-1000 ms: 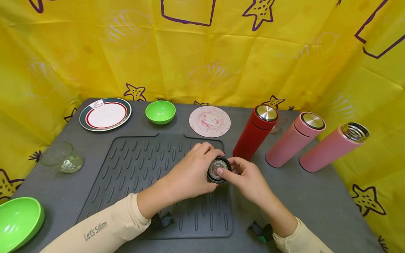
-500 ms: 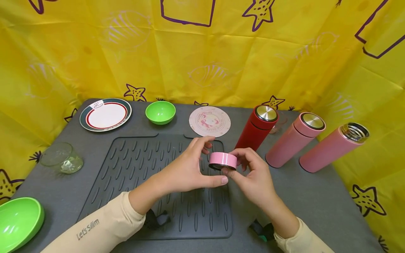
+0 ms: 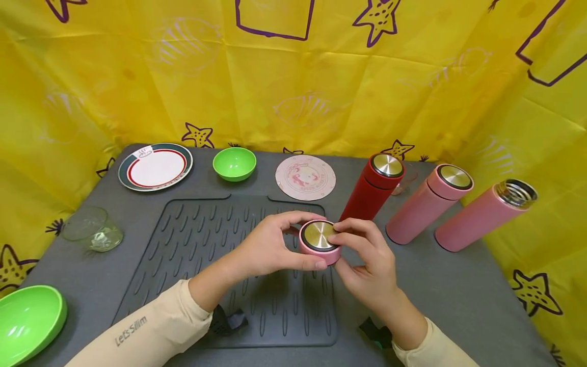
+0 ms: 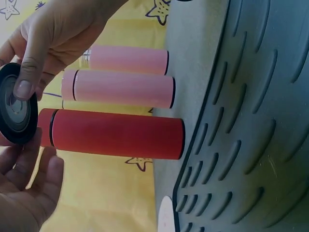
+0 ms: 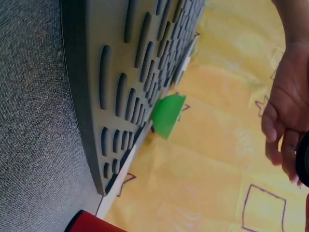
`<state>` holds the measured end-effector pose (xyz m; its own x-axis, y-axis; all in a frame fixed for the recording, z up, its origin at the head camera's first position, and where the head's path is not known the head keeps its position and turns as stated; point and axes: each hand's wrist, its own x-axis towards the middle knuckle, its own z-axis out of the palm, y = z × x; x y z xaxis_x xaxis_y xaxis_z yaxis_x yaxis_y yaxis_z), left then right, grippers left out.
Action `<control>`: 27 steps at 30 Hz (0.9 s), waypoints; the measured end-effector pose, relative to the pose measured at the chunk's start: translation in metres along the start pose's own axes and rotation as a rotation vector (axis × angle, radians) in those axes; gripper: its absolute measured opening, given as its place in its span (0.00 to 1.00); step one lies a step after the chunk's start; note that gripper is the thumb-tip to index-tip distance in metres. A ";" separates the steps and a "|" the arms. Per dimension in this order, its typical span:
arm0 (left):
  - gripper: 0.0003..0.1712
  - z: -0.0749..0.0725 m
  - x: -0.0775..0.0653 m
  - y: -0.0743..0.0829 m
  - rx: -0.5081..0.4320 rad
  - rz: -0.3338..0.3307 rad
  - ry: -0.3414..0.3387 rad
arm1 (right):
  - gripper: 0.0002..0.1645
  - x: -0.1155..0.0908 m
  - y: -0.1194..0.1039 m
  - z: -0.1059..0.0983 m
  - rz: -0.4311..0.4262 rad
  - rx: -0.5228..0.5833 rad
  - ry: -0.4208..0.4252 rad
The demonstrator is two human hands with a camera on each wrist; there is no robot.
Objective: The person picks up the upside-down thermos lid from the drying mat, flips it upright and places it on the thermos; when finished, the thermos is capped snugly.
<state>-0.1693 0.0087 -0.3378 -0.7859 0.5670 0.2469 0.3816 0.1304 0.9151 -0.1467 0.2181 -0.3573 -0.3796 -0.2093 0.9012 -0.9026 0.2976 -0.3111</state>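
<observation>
Fingers [image 3: 355,241] of left hand [image 3: 271,245] and right hand [image 3: 372,261] clamp the pink lid [image 3: 319,236], open air separating it from the mat [image 3: 316,334] edge below.

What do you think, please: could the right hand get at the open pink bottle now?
Probably yes: nothing stands in front of the open pink bottle, and the capped pink bottle is only beside it. The right hand would likely have to release the lid first.

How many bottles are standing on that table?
3: a red bottle nearest the mat, a lidded pink bottle in the middle, and an open pink bottle on the right. No others show.
</observation>
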 end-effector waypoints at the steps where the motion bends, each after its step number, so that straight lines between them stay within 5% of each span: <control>1: 0.34 0.002 0.001 0.000 -0.002 0.017 0.003 | 0.11 0.000 -0.001 0.000 -0.021 0.005 0.008; 9: 0.34 0.004 0.001 -0.002 0.059 0.044 0.049 | 0.13 0.004 -0.007 -0.014 -0.031 -0.123 -0.022; 11: 0.34 0.002 0.000 -0.002 0.070 0.033 0.068 | 0.17 0.006 -0.007 -0.022 -0.012 -0.188 0.038; 14: 0.34 0.000 0.000 -0.003 0.074 0.022 0.079 | 0.24 0.008 -0.002 -0.041 0.069 -0.228 0.257; 19: 0.33 -0.002 0.001 -0.003 0.079 0.024 0.085 | 0.45 0.006 0.012 -0.097 0.420 -0.265 0.592; 24: 0.33 -0.007 -0.002 -0.005 0.091 0.013 0.128 | 0.69 -0.008 0.049 -0.154 0.873 -0.507 0.606; 27: 0.34 -0.011 -0.003 -0.005 0.099 0.000 0.140 | 0.75 -0.018 0.074 -0.177 1.147 -0.448 0.553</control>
<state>-0.1744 -0.0029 -0.3398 -0.8436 0.4487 0.2951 0.4219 0.2136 0.8812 -0.1708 0.4094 -0.3435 -0.6425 0.7287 0.2371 0.0493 0.3481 -0.9362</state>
